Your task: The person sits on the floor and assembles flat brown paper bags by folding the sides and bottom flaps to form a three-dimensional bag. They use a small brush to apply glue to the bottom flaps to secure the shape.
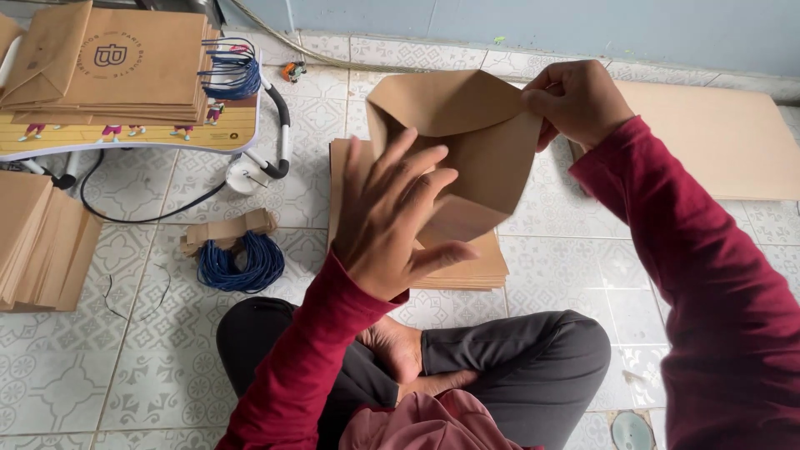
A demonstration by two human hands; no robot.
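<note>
I see the right hand [575, 100] pinching one paper bag [467, 150] at its top edge. Left hand [400, 217] spread flat against its front. Two blue cord bundles [240, 262] nearby.

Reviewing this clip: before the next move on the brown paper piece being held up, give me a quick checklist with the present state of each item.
1. Right hand pinches the top right edge of the brown paper piece: ok.
2. Left hand, fingers spread, lies flat against the paper's front: ok.
3. Paper is lifted above the stack of brown sheets on the tiled floor: ok.
4. Folds are crisp and aligned: cannot tell, the left hand covers the middle.
5. Coil of blue cords lies on the floor to the person's left, apart from both hands: ok.
</note>
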